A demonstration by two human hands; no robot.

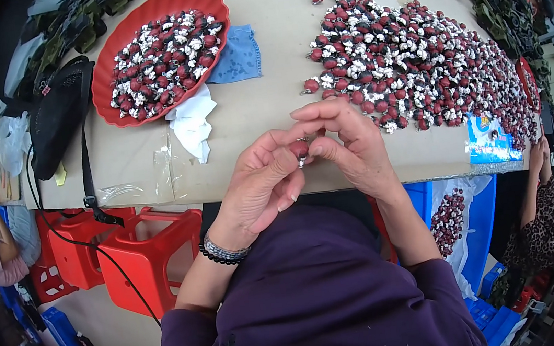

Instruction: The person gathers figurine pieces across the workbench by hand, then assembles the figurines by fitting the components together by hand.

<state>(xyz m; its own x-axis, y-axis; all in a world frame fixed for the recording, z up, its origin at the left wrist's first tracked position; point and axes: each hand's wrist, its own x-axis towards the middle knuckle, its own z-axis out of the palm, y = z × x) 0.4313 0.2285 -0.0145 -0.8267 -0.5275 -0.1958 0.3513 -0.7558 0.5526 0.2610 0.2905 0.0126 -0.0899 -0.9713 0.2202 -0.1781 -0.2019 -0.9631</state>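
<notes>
Just over the table's near edge, my left hand (262, 178) pinches a small round dark-red charm (299, 148) with a bit of shiny metal at its lower end. My right hand (351, 148) meets it from the other side, thumb and forefinger closed at the same charm; its fingers partly hide what lies between them. To the upper right of my hands, a large spread pile of similar red, black and white charms (408, 60) covers the table (282, 48). A scalloped red bowl (221, 14) at the far left holds more of them.
Beside the bowl lie a crumpled white tissue (193, 124), a blue cloth (238, 54) and a black bag (61, 120) with a hanging strap. A blue packet (487, 140) rests at the right edge. Red stools (152, 257) stand below left; co-workers sit at both sides.
</notes>
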